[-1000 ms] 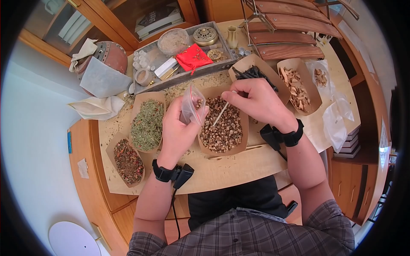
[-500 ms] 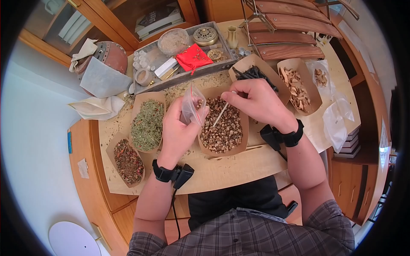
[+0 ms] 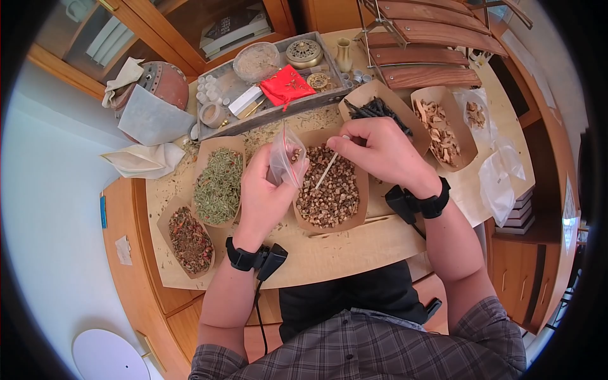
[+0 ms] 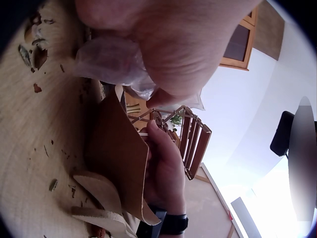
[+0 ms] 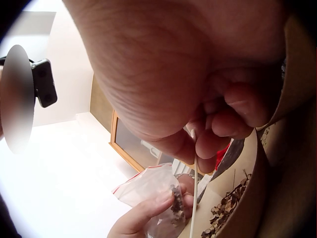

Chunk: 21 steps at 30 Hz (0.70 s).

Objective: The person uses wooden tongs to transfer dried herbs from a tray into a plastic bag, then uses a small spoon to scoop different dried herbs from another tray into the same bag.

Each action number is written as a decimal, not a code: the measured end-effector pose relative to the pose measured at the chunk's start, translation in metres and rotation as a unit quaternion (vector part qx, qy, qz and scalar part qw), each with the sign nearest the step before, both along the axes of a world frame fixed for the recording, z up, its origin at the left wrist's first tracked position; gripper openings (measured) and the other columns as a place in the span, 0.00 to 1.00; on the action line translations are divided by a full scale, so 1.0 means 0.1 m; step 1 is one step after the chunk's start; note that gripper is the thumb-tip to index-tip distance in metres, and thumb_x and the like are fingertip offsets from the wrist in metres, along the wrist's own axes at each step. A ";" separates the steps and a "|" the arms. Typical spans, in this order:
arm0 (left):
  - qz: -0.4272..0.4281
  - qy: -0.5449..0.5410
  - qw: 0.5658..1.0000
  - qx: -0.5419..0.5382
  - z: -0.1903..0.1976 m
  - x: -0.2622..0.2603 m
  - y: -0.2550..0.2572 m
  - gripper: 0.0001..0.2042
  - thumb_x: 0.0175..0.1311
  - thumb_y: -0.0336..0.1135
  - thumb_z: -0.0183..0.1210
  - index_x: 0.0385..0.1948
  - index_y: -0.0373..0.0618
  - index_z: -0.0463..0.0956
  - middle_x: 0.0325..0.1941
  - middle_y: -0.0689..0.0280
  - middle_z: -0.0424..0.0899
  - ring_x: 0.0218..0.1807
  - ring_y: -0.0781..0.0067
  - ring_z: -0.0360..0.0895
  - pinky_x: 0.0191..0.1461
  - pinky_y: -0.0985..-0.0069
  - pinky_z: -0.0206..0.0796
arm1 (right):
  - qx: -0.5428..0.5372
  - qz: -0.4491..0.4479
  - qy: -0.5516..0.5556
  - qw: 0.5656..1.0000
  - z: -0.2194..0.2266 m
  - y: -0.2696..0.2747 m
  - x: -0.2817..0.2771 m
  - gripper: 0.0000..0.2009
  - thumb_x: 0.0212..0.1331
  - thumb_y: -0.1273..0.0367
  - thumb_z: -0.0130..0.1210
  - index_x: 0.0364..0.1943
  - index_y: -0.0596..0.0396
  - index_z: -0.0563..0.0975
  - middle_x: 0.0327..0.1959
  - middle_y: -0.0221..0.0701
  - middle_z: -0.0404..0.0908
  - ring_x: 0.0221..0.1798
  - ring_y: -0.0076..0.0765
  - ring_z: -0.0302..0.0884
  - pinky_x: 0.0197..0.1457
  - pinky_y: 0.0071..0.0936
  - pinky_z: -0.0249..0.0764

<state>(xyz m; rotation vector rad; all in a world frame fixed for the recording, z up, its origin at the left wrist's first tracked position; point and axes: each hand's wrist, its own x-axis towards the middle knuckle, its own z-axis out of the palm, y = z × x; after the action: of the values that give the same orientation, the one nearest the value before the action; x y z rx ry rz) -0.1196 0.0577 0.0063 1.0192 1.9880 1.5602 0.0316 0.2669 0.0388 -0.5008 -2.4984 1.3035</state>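
In the head view my left hand (image 3: 265, 193) grips a clear zip bag (image 3: 286, 158) by its side, its mouth facing up. Brown pieces show inside the bag (image 5: 161, 191) in the right wrist view. My right hand (image 3: 383, 152) pinches a thin pale stick (image 3: 327, 170) between thumb and fingers. The stick slants down, its lower end over the paper tray of brown chopped pieces (image 3: 329, 206). In the right wrist view the other fingers of my right hand (image 5: 198, 109) are curled. The left wrist view shows the palm of my left hand (image 4: 183, 49) beside the bag.
Trays of green herb (image 3: 218, 187) and reddish mix (image 3: 189, 244) lie to the left. Dark sticks (image 3: 379, 113) and pale chips (image 3: 438, 133) fill trays on the right. Behind stands a grey wooden tray (image 3: 272, 113) with a red pouch (image 3: 287, 87); a slatted wooden rack (image 3: 434, 57) is back right.
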 end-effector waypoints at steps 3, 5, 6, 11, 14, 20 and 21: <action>0.001 0.019 1.000 0.001 -0.01 -0.01 0.00 0.19 0.74 0.36 0.76 0.60 0.39 0.82 0.53 0.68 0.87 0.54 0.79 0.82 0.61 0.74 0.77 | 0.004 0.001 0.003 1.000 -0.01 0.00 0.00 0.18 0.75 0.59 0.68 0.36 0.62 0.86 0.23 0.30 0.75 0.28 0.23 0.66 0.33 0.31 0.67; 0.003 0.021 1.000 0.008 -0.01 0.01 0.01 0.17 0.74 0.34 0.75 0.58 0.40 0.82 0.51 0.68 0.87 0.52 0.81 0.82 0.58 0.75 0.76 | 0.007 0.002 0.006 1.000 -0.01 0.00 0.00 0.18 0.75 0.59 0.68 0.36 0.62 0.86 0.23 0.31 0.75 0.28 0.23 0.67 0.33 0.32 0.67; 0.005 0.023 1.000 0.016 -0.01 0.01 0.01 0.16 0.74 0.33 0.75 0.57 0.40 0.82 0.50 0.69 0.87 0.50 0.82 0.82 0.56 0.76 0.76 | 0.008 0.002 0.005 1.000 0.00 0.00 0.00 0.18 0.75 0.59 0.68 0.35 0.62 0.85 0.22 0.31 0.75 0.28 0.23 0.67 0.33 0.32 0.67; -0.001 0.015 1.000 0.013 -0.02 -0.01 0.00 0.17 0.74 0.34 0.75 0.58 0.40 0.82 0.52 0.68 0.87 0.52 0.81 0.82 0.59 0.75 0.76 | 0.012 -0.004 0.015 1.000 0.03 -0.02 -0.01 0.18 0.73 0.59 0.67 0.35 0.62 0.86 0.23 0.46 0.80 0.26 0.54 0.76 0.34 0.43 0.74; -0.008 0.012 1.000 0.011 -0.03 -0.01 0.00 0.18 0.75 0.35 0.75 0.60 0.40 0.82 0.53 0.68 0.86 0.54 0.80 0.82 0.60 0.75 0.77 | 0.010 -0.004 0.011 1.000 0.03 -0.02 -0.01 0.17 0.73 0.59 0.67 0.35 0.62 0.86 0.23 0.46 0.80 0.25 0.54 0.76 0.34 0.43 0.74; -0.007 0.019 1.000 0.007 -0.03 -0.02 0.00 0.18 0.75 0.35 0.76 0.59 0.40 0.82 0.53 0.68 0.86 0.53 0.80 0.82 0.60 0.75 0.77 | 0.009 0.001 0.008 1.000 0.00 -0.01 -0.01 0.18 0.75 0.59 0.68 0.35 0.62 0.85 0.22 0.32 0.76 0.27 0.25 0.67 0.32 0.33 0.67; -0.006 0.021 1.000 0.002 -0.03 -0.02 0.00 0.18 0.75 0.36 0.76 0.59 0.40 0.82 0.53 0.68 0.86 0.53 0.80 0.82 0.60 0.75 0.77 | 0.010 0.001 0.010 1.000 0.00 -0.01 -0.01 0.18 0.75 0.59 0.68 0.35 0.62 0.86 0.22 0.32 0.76 0.27 0.25 0.68 0.32 0.33 0.67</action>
<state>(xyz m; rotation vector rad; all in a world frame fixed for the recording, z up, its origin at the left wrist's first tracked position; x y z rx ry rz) -0.1212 0.0572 0.0036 1.0725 2.0042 1.5501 0.0310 0.2656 0.0386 -0.4789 -2.4931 1.2770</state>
